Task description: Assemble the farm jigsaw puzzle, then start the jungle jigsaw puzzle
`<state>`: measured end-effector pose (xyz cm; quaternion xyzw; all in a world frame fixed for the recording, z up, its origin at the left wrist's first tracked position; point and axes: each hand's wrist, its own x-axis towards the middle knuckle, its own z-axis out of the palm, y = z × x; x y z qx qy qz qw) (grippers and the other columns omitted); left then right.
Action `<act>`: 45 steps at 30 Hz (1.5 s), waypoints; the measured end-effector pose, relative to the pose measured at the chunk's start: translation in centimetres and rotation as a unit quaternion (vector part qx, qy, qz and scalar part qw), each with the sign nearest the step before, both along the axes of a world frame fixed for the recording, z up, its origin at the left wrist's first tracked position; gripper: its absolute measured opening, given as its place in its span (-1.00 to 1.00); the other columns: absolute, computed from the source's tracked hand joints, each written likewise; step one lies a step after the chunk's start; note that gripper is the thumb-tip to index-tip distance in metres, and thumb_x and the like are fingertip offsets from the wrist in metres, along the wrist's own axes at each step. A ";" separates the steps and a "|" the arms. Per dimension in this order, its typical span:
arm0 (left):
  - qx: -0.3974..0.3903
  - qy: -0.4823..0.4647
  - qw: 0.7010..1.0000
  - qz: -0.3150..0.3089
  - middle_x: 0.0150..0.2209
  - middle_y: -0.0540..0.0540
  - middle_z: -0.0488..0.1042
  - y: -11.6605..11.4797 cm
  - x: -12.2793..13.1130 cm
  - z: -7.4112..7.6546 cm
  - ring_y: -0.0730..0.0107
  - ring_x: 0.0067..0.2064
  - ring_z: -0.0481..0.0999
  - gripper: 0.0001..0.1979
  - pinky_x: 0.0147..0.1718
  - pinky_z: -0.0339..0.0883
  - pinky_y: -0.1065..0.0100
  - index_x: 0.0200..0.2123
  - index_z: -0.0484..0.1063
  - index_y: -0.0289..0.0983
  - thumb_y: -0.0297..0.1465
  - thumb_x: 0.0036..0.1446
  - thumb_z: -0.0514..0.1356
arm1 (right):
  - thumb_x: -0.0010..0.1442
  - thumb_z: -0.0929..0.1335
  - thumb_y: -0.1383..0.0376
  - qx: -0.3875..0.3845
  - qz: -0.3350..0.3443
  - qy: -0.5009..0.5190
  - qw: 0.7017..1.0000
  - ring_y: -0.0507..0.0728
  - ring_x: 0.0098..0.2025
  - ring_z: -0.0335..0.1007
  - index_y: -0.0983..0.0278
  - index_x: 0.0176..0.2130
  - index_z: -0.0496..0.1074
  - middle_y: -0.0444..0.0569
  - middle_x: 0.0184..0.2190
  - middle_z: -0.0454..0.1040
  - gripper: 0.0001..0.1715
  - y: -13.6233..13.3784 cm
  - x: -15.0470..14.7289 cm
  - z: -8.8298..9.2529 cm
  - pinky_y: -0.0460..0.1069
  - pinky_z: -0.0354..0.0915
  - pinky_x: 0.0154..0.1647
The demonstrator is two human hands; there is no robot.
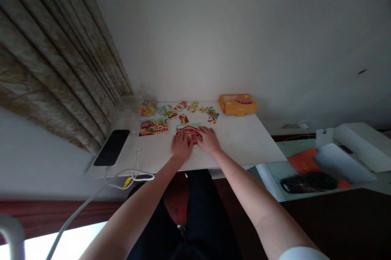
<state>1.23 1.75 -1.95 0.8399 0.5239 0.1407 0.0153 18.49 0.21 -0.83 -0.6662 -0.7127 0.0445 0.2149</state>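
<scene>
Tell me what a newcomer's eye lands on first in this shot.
The left hand and right hand come first, resting on a red jigsaw puzzle at the middle of the white table. Beyond them, an orange box sits at the far right corner, and colourful loose pieces line the far edge.

Left hand (181, 146) and right hand (209, 139) flat, palms down, side by side

Two hands (181, 146), one black phone (111, 148), one orange box (237, 104), two picture puzzles (153, 126)
</scene>
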 end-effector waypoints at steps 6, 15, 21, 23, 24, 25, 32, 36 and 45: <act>0.002 -0.034 0.999 -0.035 0.35 -0.39 0.29 0.2 -1.0 -0.7 -0.01 0.40 0.24 -0.40 0.34 0.15 -0.03 0.36 0.18 -0.37 -0.18 0.37 0.03 | 0.40 0.29 0.13 0.007 0.002 0.000 1.000 0.25 0.32 0.24 0.14 0.17 0.48 0.08 0.28 0.41 -0.58 0.0 0.0 -0.1 0.28 0.01 0.38; -0.017 -0.012 0.990 -0.141 0.38 -0.27 0.26 3.1 -5.6 1.5 0.14 0.42 0.20 -0.50 0.38 0.08 0.02 0.33 0.27 -0.29 -0.24 0.43 -0.05 | 0.41 0.30 0.10 0.005 0.008 0.002 1.000 0.25 0.32 0.23 0.14 0.20 0.45 0.06 0.28 0.40 -0.55 0.0 0.0 0.0 0.28 -0.01 0.37; -0.052 0.036 0.978 -0.198 0.42 -0.24 0.19 3.3 -6.6 1.7 0.13 0.43 0.17 -0.47 0.39 -0.02 -0.11 0.36 0.25 -0.21 -0.16 0.42 -0.03 | 0.41 0.29 0.11 0.011 0.006 0.002 1.000 0.25 0.32 0.23 0.13 0.21 0.45 0.07 0.28 0.40 -0.55 0.0 0.1 -0.1 0.28 0.00 0.36; -0.048 0.034 0.978 -0.199 0.42 -0.23 0.20 3.0 -6.4 1.9 0.13 0.44 0.17 -0.46 0.39 -0.02 -0.12 0.37 0.24 -0.18 -0.15 0.42 -0.02 | 0.41 0.29 0.11 0.013 0.009 -0.001 1.000 0.25 0.32 0.23 0.13 0.21 0.45 0.08 0.28 0.40 -0.55 0.0 0.1 -0.2 0.27 0.01 0.36; -0.046 0.032 0.978 -0.199 0.41 -0.22 0.22 2.9 -6.4 2.0 0.13 0.43 0.17 -0.47 0.39 -0.03 -0.12 0.37 0.24 -0.17 -0.15 0.42 -0.02 | 0.41 0.29 0.11 0.015 0.010 -0.003 1.000 0.25 0.32 0.23 0.14 0.21 0.45 0.08 0.28 0.40 -0.55 0.0 0.1 -0.2 0.27 0.01 0.35; -0.044 0.030 0.979 -0.199 0.41 -0.21 0.23 2.8 -6.3 2.1 0.14 0.43 0.18 -0.47 0.39 -0.04 -0.12 0.37 0.25 -0.15 -0.16 0.42 -0.02 | 0.41 0.29 0.12 0.016 0.009 -0.003 1.000 0.24 0.32 0.23 0.14 0.21 0.45 0.08 0.28 0.40 -0.55 0.0 0.1 -0.2 0.26 0.01 0.35; -0.031 0.030 0.985 -0.166 0.36 -0.17 0.32 2.7 -6.0 2.5 0.09 0.39 0.25 -0.52 0.42 -0.10 -0.13 0.30 0.36 -0.11 -0.16 0.39 0.07 | 0.42 0.28 0.10 0.021 0.011 -0.003 1.000 0.24 0.30 0.25 0.14 0.20 0.46 0.08 0.27 0.41 -0.56 -0.1 0.0 0.0 0.24 0.03 0.34; -0.019 0.027 0.986 -0.162 0.33 -0.19 0.36 2.7 -6.0 2.5 0.07 0.37 0.29 -0.53 0.40 -0.04 -0.13 0.27 0.39 -0.12 -0.15 0.38 0.09 | 0.42 0.28 0.10 0.019 0.013 -0.001 1.000 0.24 0.31 0.24 0.15 0.19 0.46 0.07 0.27 0.41 -0.56 -0.1 0.0 0.1 0.23 0.03 0.35; -0.028 0.027 0.981 -0.190 0.32 -0.19 0.37 3.3 -6.0 2.6 0.07 0.33 0.34 -0.56 0.37 0.07 -0.07 0.23 0.42 -0.12 -0.16 0.35 0.14 | 0.42 0.28 0.10 0.014 0.016 0.001 1.000 0.24 0.32 0.22 0.13 0.21 0.45 0.07 0.28 0.40 -0.55 -0.1 0.1 0.1 0.25 0.01 0.35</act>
